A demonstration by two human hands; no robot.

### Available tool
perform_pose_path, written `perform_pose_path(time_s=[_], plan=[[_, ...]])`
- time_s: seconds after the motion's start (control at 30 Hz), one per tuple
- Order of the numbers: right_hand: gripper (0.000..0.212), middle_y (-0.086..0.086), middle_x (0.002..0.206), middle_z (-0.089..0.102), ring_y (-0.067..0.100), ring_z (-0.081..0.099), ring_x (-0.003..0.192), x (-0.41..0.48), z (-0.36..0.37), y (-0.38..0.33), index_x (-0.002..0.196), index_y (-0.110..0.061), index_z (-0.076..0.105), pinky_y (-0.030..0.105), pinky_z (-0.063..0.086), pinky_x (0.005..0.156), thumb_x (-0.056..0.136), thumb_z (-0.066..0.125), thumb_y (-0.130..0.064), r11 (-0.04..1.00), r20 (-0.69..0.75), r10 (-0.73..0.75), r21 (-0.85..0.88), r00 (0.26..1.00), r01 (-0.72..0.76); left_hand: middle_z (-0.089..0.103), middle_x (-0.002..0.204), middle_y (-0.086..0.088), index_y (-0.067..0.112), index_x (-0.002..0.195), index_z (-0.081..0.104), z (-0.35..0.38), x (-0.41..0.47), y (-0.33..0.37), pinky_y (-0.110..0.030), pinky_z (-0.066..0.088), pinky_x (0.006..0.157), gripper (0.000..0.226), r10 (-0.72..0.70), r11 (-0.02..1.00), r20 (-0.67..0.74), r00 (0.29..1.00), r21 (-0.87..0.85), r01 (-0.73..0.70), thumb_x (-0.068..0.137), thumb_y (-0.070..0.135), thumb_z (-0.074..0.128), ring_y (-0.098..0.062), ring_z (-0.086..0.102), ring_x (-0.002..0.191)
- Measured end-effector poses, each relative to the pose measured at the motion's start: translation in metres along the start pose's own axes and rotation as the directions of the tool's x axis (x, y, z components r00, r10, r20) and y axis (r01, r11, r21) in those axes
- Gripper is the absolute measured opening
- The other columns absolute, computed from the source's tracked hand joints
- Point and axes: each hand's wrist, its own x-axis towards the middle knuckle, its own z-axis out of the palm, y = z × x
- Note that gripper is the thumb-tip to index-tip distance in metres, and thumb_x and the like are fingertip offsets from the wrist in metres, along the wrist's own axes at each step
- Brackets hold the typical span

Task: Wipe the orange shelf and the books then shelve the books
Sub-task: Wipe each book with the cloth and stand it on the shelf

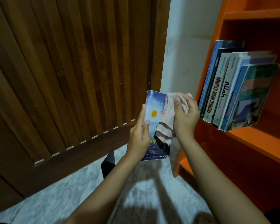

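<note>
**Book Held Up, Cloth Pressed to Its Cover**

The left hand [138, 135] grips a blue book [153, 107] by its left edge, thumb on the cover and fingers [142, 113] wrapped round the edge. Just right of those fingers, the right hand [186, 115] bunches a pale, red-streaked cloth [167, 115] against the cover — one end hangs down below the wrist. Beyond the right hand's fingers, a row of books [229, 88] stands spines out on the orange shelf [249, 139]. Left of the fingers is a slatted wooden door [63, 78]; below them, a pale marbled floor [63, 204].
</note>
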Motion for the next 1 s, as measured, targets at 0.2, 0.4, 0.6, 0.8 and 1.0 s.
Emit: perform_pose_path(time_s=[0.2, 0.4, 0.6, 0.8, 1.0], plan=[[0.013, 0.000, 0.095, 0.056, -0.002, 0.051, 0.084, 0.000, 0.024, -0.033, 0.091, -0.024, 0.066, 0.012, 0.044, 0.069, 0.084, 0.064, -0.035, 0.955, 0.171, -0.269, -0.081, 0.948, 0.285, 0.059, 0.124, -0.020, 0.032, 0.143, 0.017, 0.001, -0.006, -0.003, -0.005, 0.034, 0.056, 0.063, 0.054, 0.996, 0.019, 0.998, 0.074, -0.055, 0.093, -0.001, 0.036, -0.003, 0.051, 0.056], [0.016, 0.005, 0.098, 0.060, 0.000, 0.049, 0.084, 0.008, 0.025, -0.022, 0.089, -0.016, 0.067, 0.007, 0.040, 0.066, 0.085, 0.065, -0.032, 0.966, 0.022, -0.196, -0.171, 0.980, 0.196, 0.045, 0.143, 0.001, 0.035, 0.139, 0.020, -0.002, -0.008, 0.006, -0.038, 0.046, 0.084, 0.048, 0.123, 0.990, -0.063, 0.990, 0.077, -0.118, 0.098, 0.016, 0.036, -0.035, 0.056, 0.106], [0.019, 0.013, 0.100, 0.058, 0.015, 0.056, 0.090, -0.010, 0.024, -0.010, 0.090, -0.014, 0.061, 0.019, 0.042, 0.071, 0.089, 0.060, -0.033, 0.985, -0.076, -0.128, -0.129, 0.989, 0.117, 0.062, 0.121, -0.002, 0.023, 0.141, 0.023, 0.005, -0.008, 0.012, -0.023, 0.047, 0.071, 0.048, 0.120, 0.992, -0.036, 0.992, 0.044, -0.119, 0.098, 0.008, 0.037, -0.006, 0.054, 0.076], [0.024, 0.017, 0.112, 0.057, 0.022, 0.056, 0.107, 0.011, 0.010, 0.009, 0.095, -0.005, 0.063, 0.016, 0.034, 0.074, 0.089, 0.061, -0.029, 0.981, -0.163, -0.023, -0.196, 0.986, -0.009, 0.034, 0.138, 0.037, 0.034, 0.136, 0.029, 0.007, -0.005, 0.009, -0.020, 0.032, 0.109, 0.045, 0.077, 0.995, -0.080, 0.994, -0.060, -0.082, 0.097, 0.014, 0.039, 0.007, 0.033, 0.133], [0.022, 0.015, 0.101, 0.058, 0.024, 0.056, 0.096, -0.020, 0.016, -0.001, 0.092, -0.009, 0.063, 0.020, 0.040, 0.069, 0.090, 0.057, -0.029, 0.940, 0.107, -0.241, -0.221, 0.965, 0.259, 0.040, 0.133, 0.036, 0.030, 0.135, 0.031, 0.020, 0.003, 0.013, -0.026, 0.035, 0.110, 0.043, -0.038, 0.972, -0.130, 0.991, -0.234, 0.006, 0.094, 0.021, 0.040, 0.011, 0.042, 0.124]])
